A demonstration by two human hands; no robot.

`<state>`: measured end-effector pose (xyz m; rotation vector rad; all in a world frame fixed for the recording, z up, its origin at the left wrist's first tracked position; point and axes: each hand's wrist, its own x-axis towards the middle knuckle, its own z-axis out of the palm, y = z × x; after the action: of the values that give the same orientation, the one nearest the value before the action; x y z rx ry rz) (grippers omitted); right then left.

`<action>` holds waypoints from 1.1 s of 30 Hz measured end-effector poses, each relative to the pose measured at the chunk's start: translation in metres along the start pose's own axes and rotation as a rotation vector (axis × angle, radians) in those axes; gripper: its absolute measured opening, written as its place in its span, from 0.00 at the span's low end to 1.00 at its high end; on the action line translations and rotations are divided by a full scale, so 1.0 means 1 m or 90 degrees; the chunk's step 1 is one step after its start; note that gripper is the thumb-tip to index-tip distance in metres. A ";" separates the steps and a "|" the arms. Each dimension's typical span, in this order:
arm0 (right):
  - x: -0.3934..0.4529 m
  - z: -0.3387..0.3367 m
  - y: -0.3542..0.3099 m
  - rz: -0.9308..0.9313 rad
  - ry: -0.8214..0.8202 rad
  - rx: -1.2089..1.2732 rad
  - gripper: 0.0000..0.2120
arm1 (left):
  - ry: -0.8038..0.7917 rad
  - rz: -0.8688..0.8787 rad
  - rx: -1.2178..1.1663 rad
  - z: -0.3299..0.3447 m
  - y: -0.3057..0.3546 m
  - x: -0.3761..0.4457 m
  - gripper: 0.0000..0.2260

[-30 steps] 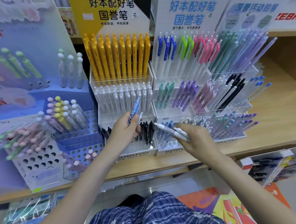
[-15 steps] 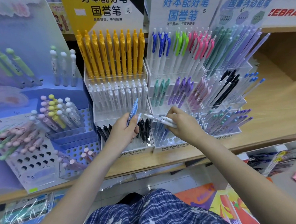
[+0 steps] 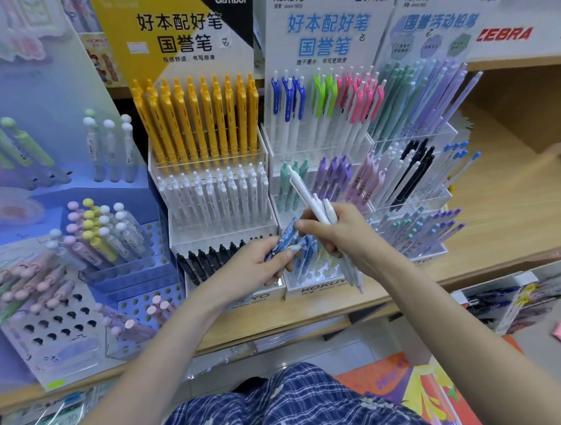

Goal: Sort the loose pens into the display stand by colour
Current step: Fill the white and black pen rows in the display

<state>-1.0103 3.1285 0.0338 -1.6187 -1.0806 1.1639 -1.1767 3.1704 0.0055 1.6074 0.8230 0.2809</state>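
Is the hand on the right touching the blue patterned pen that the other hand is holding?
Touching. In the head view the right hand's thumb and forefinger meet the upper end of the blue patterned pen, which the left hand holds lower down.

Three display stands [image 3: 278, 293] sit side by side on the shelf [image 3: 516, 206], with both hands [image 3: 345, 235] before the middle one.

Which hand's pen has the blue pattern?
The left hand pinches the blue patterned pen; the right hand grips plain white pens.
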 end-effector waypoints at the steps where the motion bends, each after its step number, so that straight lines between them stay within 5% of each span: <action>1: 0.001 -0.001 -0.001 0.001 -0.004 -0.001 0.03 | -0.010 0.007 0.030 0.000 0.000 0.000 0.07; 5: 0.004 -0.011 -0.003 0.024 0.008 0.012 0.03 | -0.013 0.002 0.033 -0.005 -0.001 0.000 0.05; 10: 0.002 -0.049 -0.012 -0.015 0.118 0.031 0.02 | 0.226 -0.006 0.114 -0.030 -0.013 -0.009 0.04; 15: -0.006 -0.037 -0.008 -0.134 0.102 -0.374 0.06 | 0.387 0.047 0.338 -0.035 -0.022 -0.007 0.07; 17: -0.007 -0.022 0.001 -0.185 0.081 -0.539 0.06 | 0.392 0.052 0.403 -0.032 -0.024 -0.002 0.12; 22: -0.005 0.009 0.038 -0.355 0.118 -0.645 0.11 | 0.352 -0.038 0.472 -0.027 -0.029 0.001 0.17; 33: 0.008 0.037 0.058 -0.242 0.192 -0.661 0.13 | 0.342 -0.039 0.472 -0.027 -0.032 -0.001 0.16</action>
<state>-1.0351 3.1260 -0.0308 -2.0869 -1.8260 0.0300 -1.2047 3.1900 -0.0179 2.2267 1.5085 0.4011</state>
